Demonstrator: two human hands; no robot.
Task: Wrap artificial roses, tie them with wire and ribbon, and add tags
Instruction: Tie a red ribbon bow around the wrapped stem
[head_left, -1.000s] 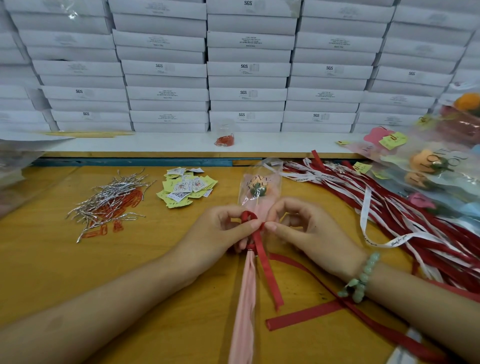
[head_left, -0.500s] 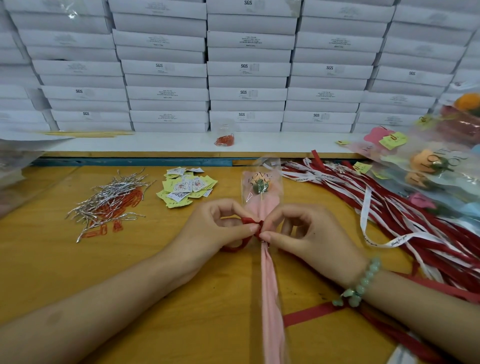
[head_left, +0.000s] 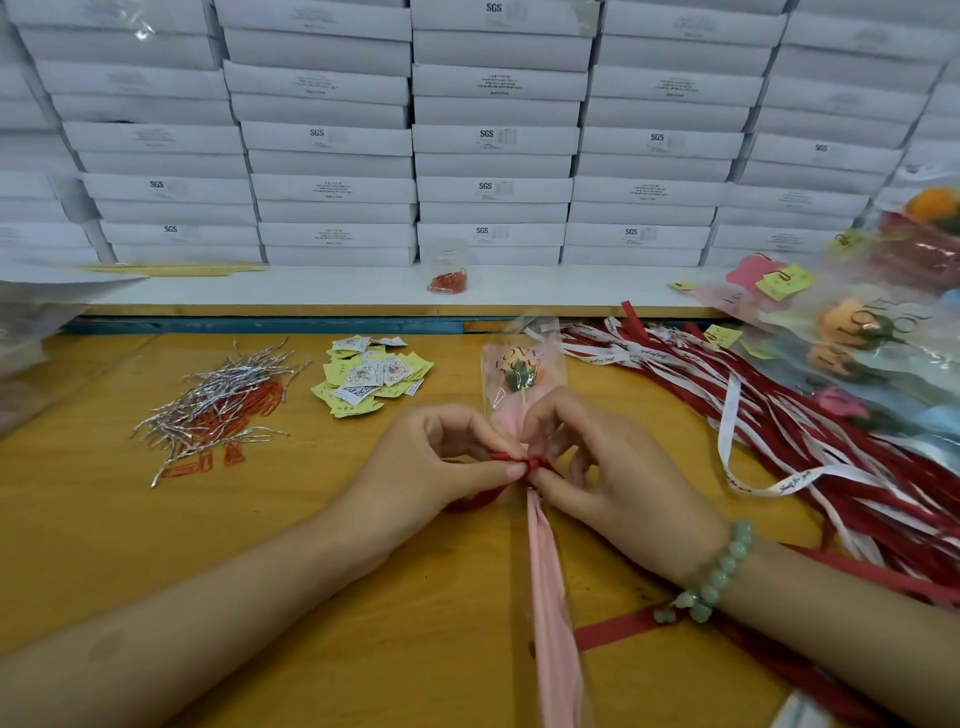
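Observation:
A wrapped rose (head_left: 521, 371) in a clear and pink sleeve lies on the wooden table (head_left: 93, 525), its head pointing away from me. A red ribbon (head_left: 533, 462) circles the sleeve's neck. My left hand (head_left: 441, 462) pinches the ribbon on the left of the knot, and my right hand (head_left: 602, 467) pinches it on the right. The ribbon's tail (head_left: 618, 626) runs out under my right wrist. Silver wire ties (head_left: 218, 400) lie at the left, yellow and white tags (head_left: 371, 376) beside them.
A heap of red and white ribbons (head_left: 810, 452) covers the right side. Finished wrapped roses (head_left: 857, 332) are piled at the far right. Stacked white boxes (head_left: 493, 140) form a wall behind a white shelf holding a small bag of red clips (head_left: 448, 280).
The hanging ribbon ends have been drawn in and the loop pulled tight at the neck. Both hands moved closer together and the sleeve's tail straightened toward me.

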